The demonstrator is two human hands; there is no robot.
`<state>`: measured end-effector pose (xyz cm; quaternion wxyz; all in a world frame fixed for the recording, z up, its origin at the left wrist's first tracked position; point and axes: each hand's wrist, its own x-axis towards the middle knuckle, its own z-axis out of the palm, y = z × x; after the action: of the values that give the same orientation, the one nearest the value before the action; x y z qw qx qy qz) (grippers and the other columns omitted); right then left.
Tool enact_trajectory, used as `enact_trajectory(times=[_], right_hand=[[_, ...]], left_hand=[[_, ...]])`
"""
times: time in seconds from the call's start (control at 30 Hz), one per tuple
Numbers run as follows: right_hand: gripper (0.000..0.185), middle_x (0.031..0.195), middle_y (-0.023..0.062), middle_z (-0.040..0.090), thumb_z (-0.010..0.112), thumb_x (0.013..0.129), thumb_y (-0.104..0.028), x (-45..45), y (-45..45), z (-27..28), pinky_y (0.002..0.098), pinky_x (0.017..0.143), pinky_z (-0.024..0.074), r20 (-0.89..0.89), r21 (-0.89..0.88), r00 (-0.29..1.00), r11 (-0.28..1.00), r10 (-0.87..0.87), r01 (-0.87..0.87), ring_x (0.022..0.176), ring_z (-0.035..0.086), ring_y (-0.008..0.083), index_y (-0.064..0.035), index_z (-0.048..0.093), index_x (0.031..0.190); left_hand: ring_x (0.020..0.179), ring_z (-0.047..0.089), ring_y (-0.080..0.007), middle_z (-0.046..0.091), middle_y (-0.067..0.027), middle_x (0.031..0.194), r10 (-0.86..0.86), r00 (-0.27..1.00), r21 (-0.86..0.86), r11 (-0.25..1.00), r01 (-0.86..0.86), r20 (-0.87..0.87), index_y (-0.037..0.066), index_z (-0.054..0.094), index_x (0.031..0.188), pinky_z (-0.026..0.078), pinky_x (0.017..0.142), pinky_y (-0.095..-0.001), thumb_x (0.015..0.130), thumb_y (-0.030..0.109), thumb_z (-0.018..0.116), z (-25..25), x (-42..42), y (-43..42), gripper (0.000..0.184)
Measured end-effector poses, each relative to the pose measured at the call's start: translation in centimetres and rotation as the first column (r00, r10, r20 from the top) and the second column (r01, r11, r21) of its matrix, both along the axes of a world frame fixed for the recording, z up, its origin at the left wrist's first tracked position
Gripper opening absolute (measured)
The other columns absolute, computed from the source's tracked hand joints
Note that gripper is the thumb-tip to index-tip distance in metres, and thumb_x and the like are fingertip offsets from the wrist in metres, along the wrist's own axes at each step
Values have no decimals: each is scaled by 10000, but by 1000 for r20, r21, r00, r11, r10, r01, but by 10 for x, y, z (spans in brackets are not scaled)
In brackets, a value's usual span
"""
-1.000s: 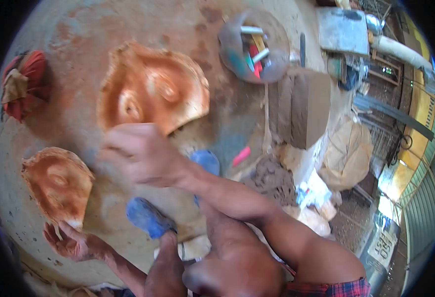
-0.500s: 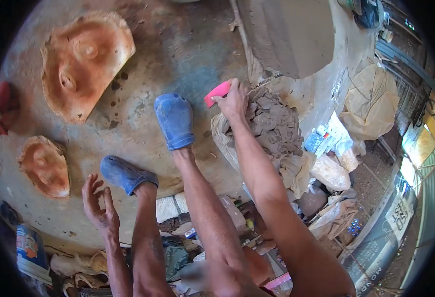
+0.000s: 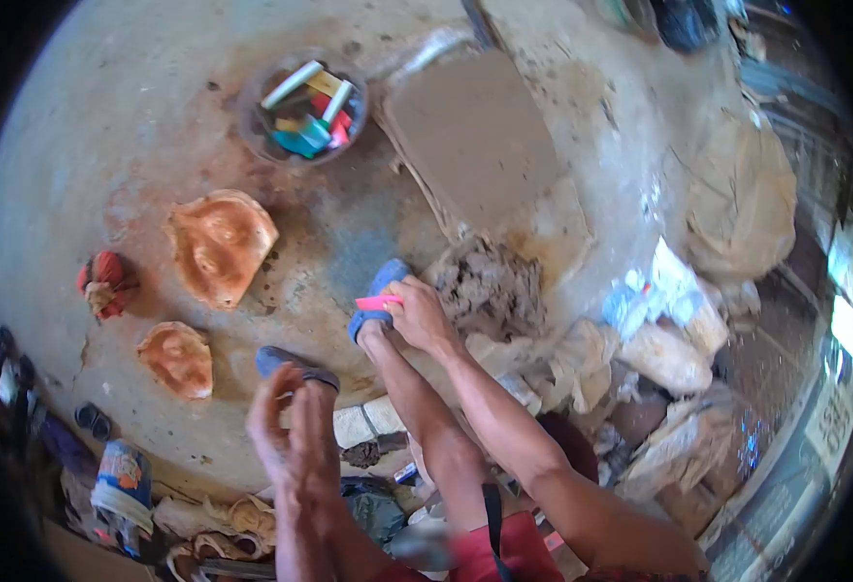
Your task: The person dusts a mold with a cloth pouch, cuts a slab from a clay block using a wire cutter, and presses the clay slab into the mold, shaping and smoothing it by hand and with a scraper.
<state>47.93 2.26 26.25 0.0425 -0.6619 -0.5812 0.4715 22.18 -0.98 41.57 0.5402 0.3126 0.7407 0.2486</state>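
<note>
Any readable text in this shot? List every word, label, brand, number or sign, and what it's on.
No complete word or number is readable.
Dark curved surface, far right: large letters on its pale patch, possibly ending "ST"; too blurred to confirm.
Blue-and-white tub, lower left: printed label, too small and blurred.
Small blue-and-white item, bottom centre: any print is too small.

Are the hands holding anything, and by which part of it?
The right hand holds a pink piece by one end; the left hand appears empty.
</note>
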Motion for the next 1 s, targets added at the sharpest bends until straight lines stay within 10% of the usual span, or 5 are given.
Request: enact_trajectory(times=[0.27,0.43,0.8,1.0], right_hand=[[197,838,177,726,724,941,-88,-46,169,9,483,712,537,-42,274,994,956,-99,106,803,730,356,-68,704,1136],[142,864,179,725,664,958,-174,-89,280,-81,535,725,540,233,498,956,822,178,-274,829,706,417,-87,769,998],[236,955,105,760,600,987,-232,-119,346,-193,475,786,571,604,216,570,574,557,-790,913,758,296,-129,812,969],[133,891,249,691,618,947,-117,-75,343,-66,567,759,523,155,309,959,911,236,-274,870,669,485,-40,635,1053]], left_hand=[[945,745,-218,783,-138,1102,-59,983,-135,987,83,173,13,732,1251,592,833,-355,997,162,718,-4,121,43,295],[1068,731,-398,739,-227,1174,-16,965,-155,986,58,261,20,706,1219,586,954,-453,965,178,707,-46,178,70,300],[1012,737,-361,753,-219,1120,224,959,-249,952,-178,173,24,714,1222,575,941,-452,963,181,718,-94,168,152,303],[976,738,-262,761,-172,1051,427,887,-368,864,-343,176,-13,699,1229,571,928,-380,996,140,677,-104,179,174,279]])
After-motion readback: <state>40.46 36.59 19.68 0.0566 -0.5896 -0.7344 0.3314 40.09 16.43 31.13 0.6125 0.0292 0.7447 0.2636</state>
